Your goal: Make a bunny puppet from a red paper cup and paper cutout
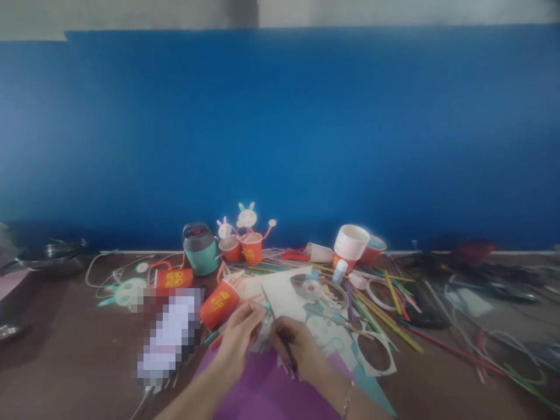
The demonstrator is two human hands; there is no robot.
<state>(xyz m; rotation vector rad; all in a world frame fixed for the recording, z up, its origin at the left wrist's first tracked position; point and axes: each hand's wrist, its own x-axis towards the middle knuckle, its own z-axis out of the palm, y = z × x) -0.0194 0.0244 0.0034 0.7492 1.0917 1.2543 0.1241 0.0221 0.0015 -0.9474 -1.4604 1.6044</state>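
My left hand (245, 326) pinches a small piece of paper (266, 307) with a teal edge, just left of the blades. In my right hand (297, 341) are dark scissors (286, 343), their slim blades pointing up and away beside the paper. Both hands are close together over a purple sheet (258, 388). White paper (280, 289) lies beyond them. A tipped red paper cup (220, 303) is left of my left hand. Cut sheets with drawn shapes (321, 332) are to the right of my right hand.
Red cups with rabbit figures (251, 248) and a teal container (200, 251) stand at the back. Stacked cups (350, 242) are back right. A blurred phone (168, 335) lies left. Tape rolls (335, 296), coloured sticks (387, 321) and cables spread right.
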